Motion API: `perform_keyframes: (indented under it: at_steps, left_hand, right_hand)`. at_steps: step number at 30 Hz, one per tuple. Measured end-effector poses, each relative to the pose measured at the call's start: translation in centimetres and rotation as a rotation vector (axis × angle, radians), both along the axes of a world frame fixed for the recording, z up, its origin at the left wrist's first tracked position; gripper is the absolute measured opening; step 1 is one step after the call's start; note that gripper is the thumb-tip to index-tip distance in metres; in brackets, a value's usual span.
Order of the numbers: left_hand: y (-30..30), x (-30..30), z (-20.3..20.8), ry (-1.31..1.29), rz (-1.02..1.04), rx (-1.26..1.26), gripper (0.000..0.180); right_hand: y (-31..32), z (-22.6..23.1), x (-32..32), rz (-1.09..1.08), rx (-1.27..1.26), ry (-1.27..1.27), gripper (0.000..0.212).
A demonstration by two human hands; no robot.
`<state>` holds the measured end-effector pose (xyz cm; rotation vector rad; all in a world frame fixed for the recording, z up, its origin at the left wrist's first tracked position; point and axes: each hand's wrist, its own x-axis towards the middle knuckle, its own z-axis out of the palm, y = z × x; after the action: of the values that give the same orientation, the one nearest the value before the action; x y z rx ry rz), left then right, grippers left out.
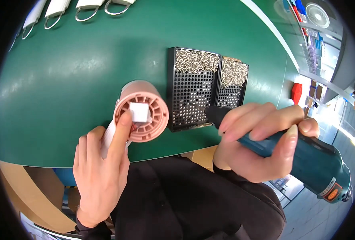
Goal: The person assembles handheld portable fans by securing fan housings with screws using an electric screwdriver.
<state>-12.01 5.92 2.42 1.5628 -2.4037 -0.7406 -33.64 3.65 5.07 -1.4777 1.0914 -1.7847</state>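
Observation:
My left hand (101, 172) is closed around the white handle of a pink cylindrical housing (163, 120), whose open ribbed end faces up. The index finger presses on a small white square block (139, 112) inside it, beside some red wire. My right hand (265, 144) grips a teal electric screwdriver (319, 162) with a black nose. That nose points left, over the lower right part of a black perforated screw tray (171, 84). Small silver screws are heaped at the tray's far end, and several sit in its holes. The driver's bit tip is hard to make out.
A second black tray (245, 86) with loose screws adjoins the first on its right. Several white parts with metal loops (88, 15) lie along the far left of the green table (77, 92). Under the near edge at left is a cardboard box (37, 200).

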Motion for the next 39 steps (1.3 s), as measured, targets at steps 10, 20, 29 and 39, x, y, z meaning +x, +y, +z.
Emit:
perform_keyframes:
  at_steps: [10,20,29,39]
  left_hand:
    - [-0.5,-0.5,0.3,0.068,-0.009,0.053,0.072]
    - [0.1,0.1,-0.5,0.115,-0.020,-0.043,0.064]
    - [0.4,0.5,-0.3,0.160,-0.098,0.005,0.065]
    - [0.8,0.2,-0.6,0.080,-0.083,0.014,0.053]
  right_hand:
    - [0.7,-0.2,-0.4,0.092,0.068,0.069,0.024]
    - [-0.1,-0.4,1.8,-0.058,0.031,0.132,0.020]
    - [-0.2,3.2,3.4,0.073,-0.221,-0.131,0.029]
    - [-1.3,2.3,6.6,0.173,-0.083,-0.027,0.027]
